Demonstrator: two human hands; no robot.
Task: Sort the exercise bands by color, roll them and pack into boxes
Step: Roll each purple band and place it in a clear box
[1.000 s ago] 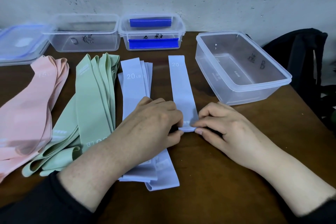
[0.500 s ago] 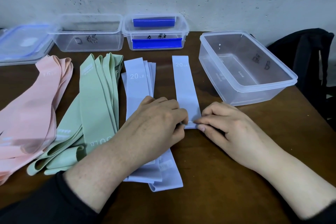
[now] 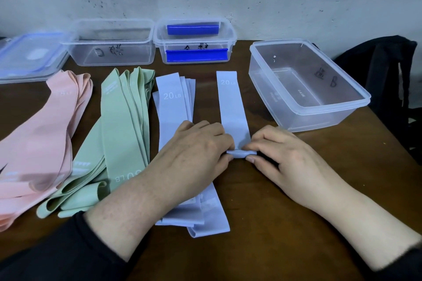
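A single light blue band (image 3: 230,107) marked 20 lies lengthwise on the brown table (image 3: 285,201), its near end curled into a small roll. My left hand (image 3: 194,155) pinches the roll's left end and my right hand (image 3: 280,155) pinches its right end. A stack of light blue bands (image 3: 173,102) lies under my left hand and forearm. Left of it are a fan of green bands (image 3: 123,121) and a pile of pink bands (image 3: 41,141). An open clear box (image 3: 308,89) stands empty to the right of the single band.
At the back, against the wall, stand a clear box (image 3: 112,43) and a clear box with dark blue rolls (image 3: 194,41). A blue-edged lid (image 3: 29,55) lies at the far left. A black bag (image 3: 388,80) sits off the table's right edge.
The near end of the single blue band has been rolled a little further away from me, and the roll is thicker. Both hands moved slightly forward with it.
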